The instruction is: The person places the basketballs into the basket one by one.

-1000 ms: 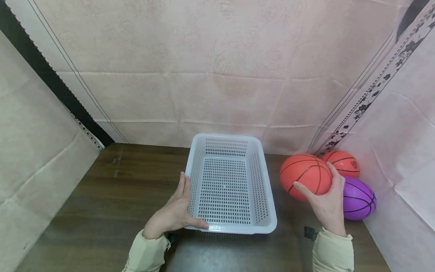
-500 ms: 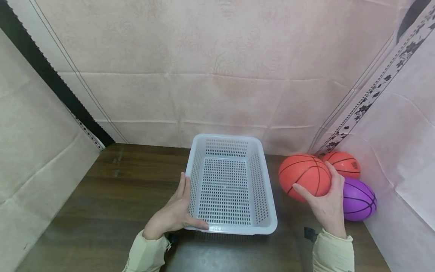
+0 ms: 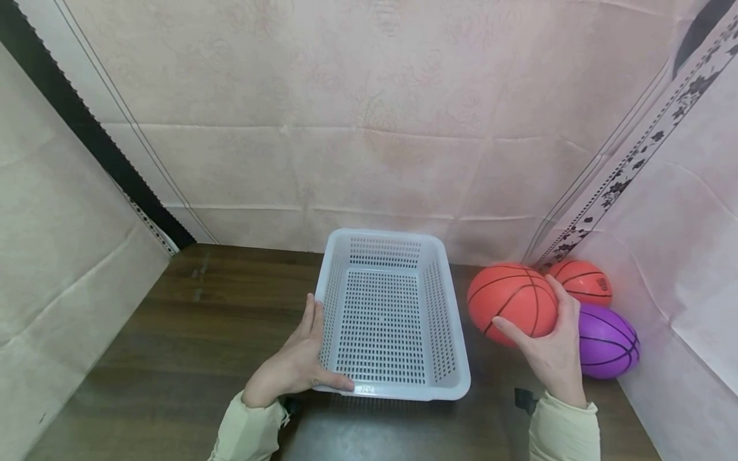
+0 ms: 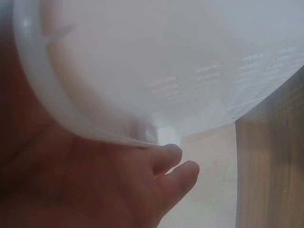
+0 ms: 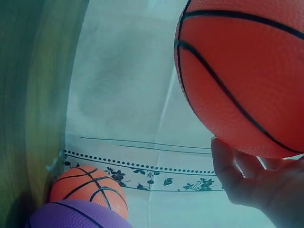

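My right hand [image 3: 555, 349] grips an orange-red toy basketball [image 3: 510, 304] with black lines, thumb on its near side and fingers round its far side. In the right wrist view that ball is lifted well above the wooden surface, fingers under its curve. A light blue-white perforated plastic basket [image 3: 412, 390] sits upright in front of me, with nothing inside. My left hand [image 3: 291, 360] holds its near left corner, the thumb over the front rim and fingers along the left side. The left wrist view shows the basket's outer wall [image 4: 142, 57] close up.
A second orange-red ball [image 3: 582, 282] lies in the back right corner, with a purple ball [image 3: 608, 342] in front of it. Pale cloth walls [image 3: 375, 166] enclose the brown wooden table [image 3: 190, 346] at the back and both sides.
My right hand and the ball in it have shifted slightly left, away from the purple ball. The left hand and the basket have stayed in place.
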Tool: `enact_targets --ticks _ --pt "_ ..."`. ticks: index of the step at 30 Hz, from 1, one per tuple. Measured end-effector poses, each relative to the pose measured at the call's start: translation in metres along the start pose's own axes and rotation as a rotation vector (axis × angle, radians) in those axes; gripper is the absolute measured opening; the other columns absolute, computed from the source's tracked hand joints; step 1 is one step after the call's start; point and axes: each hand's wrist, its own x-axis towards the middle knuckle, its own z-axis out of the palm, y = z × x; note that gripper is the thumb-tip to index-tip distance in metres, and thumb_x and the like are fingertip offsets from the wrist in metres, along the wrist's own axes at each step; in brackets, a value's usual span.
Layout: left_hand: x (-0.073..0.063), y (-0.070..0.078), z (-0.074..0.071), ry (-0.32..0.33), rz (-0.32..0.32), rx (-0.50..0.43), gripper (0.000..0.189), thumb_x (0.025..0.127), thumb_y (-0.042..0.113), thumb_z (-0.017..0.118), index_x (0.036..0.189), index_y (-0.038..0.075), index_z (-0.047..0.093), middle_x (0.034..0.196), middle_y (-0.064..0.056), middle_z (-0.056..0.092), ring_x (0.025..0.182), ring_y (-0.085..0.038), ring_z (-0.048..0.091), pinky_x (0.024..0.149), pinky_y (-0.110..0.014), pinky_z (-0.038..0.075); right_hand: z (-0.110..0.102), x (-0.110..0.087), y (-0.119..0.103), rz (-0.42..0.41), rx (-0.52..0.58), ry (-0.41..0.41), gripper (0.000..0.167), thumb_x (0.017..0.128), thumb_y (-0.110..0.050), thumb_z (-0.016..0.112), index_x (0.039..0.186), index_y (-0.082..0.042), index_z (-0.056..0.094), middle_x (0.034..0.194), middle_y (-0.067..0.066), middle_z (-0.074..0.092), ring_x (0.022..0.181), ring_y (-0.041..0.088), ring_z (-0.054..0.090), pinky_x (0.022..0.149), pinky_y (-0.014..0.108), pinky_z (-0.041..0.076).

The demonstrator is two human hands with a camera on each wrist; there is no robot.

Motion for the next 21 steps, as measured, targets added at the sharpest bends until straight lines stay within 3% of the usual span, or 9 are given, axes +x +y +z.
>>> enact_targets --ticks 6,11,16,21 --pt "-0.0002 -0.0001 0.0002 -0.004 -0.007 -0.006 0.154 0.054 0.055 0.09 0.151 0.003 -0.017 0.153 -0.009 -0.036 0.145 -0.04 -0.009 0.108 -0.067 0.011 0.0003 -0.0027 -0.0021 -0.03 -0.001 -0.042 0.106 0.067 -0.024 0.091 0.149 -0.044 0.027 0.14 -0.001 0.032 0.121 0.024 0.042 0.091 0.055 0.044" --pt "0.0004 -0.0013 0.001 -0.003 0.001 -0.008 0.154 0.054 0.055 0.09 0.151 0.003 -0.018 0.153 -0.009 -0.036 0.145 -0.039 -0.01 0.109 -0.066 0.011 0.0011 -0.0048 -0.0024 -0.06 -0.021 -0.075 0.11 0.065 -0.019 0.092 0.15 -0.042 0.027 0.141 -0.003 0.033 0.118 0.02 0.043 0.088 0.04 0.046" --pt "0.0008 -0.0019 0.0011 -0.002 0.006 -0.011 0.154 0.054 0.055 0.09 0.151 0.002 -0.017 0.153 -0.009 -0.036 0.145 -0.038 -0.011 0.109 -0.066 0.01 0.0033 -0.0057 -0.002 -0.095 -0.028 -0.067 0.113 0.06 -0.016 0.094 0.15 -0.041 0.03 0.141 -0.006 0.034 0.117 0.014 0.043 0.085 0.025 0.043" --pt "0.001 -0.0012 0.0004 0.0 0.006 -0.008 0.154 0.054 0.054 0.091 0.151 0.003 -0.017 0.153 -0.009 -0.036 0.145 -0.039 -0.01 0.109 -0.066 0.01 0.0044 -0.0062 -0.0035 -0.111 -0.02 -0.061 0.114 0.058 -0.014 0.095 0.149 -0.04 0.031 0.14 -0.006 0.035 0.117 0.011 0.043 0.084 0.021 0.042"
